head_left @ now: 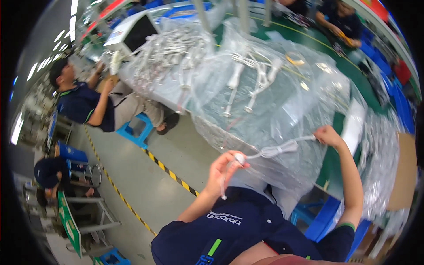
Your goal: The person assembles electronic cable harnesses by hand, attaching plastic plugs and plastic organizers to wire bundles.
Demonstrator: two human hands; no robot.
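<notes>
A bundled white cable (279,149) stretches between my two hands at the near edge of the work table. My left hand (223,171) is closed round a rounded white end piece of it, and a short thin lead hangs down below those fingers. At the cable's other end, my right hand (327,135) is closed in a fist on the cord. On the plastic-covered table (260,121), beyond my hands, lie several more white cables with connectors (254,75).
A large heap of white cables (172,51) covers the table's far left, near a white box-like device (132,32). Bagged goods (379,159) and cardboard (403,172) stand at right. Co-workers sit at left (88,99) and far right (342,22). Striped tape (170,173) marks the floor.
</notes>
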